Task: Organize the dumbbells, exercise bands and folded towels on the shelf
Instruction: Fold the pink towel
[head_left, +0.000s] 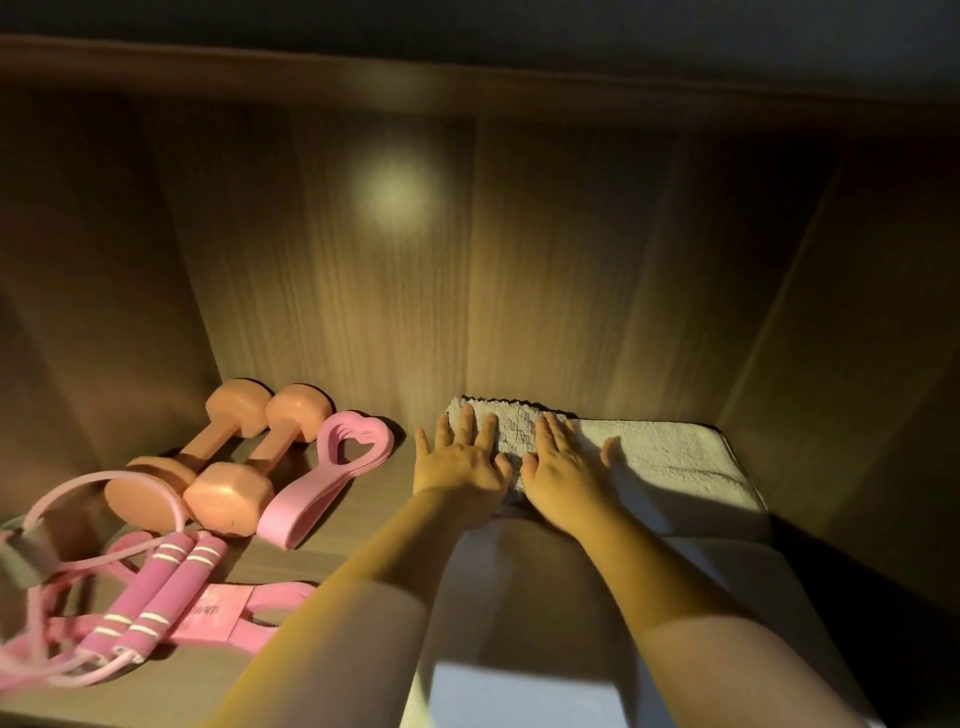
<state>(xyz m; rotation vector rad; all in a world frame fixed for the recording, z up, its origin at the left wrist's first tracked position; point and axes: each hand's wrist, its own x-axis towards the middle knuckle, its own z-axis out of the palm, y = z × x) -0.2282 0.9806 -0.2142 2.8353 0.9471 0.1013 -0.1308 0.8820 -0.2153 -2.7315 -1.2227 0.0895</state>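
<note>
A folded white towel lies at the back right of the wooden shelf, on top of another folded towel that reaches the front edge. My left hand and my right hand press flat on the upper towel's left end, fingers straight and spread. Two orange-pink dumbbells lie side by side at the back left. A pink heart-shaped exercise band lies just right of them. A flat pink band sits near the front left, partly under a pink jump rope.
The pink jump rope, handles together and cord coiled, lies at the front left with a grey block at the left edge. Wooden walls close the shelf at the back and both sides. Bare shelf floor shows between bands and towels.
</note>
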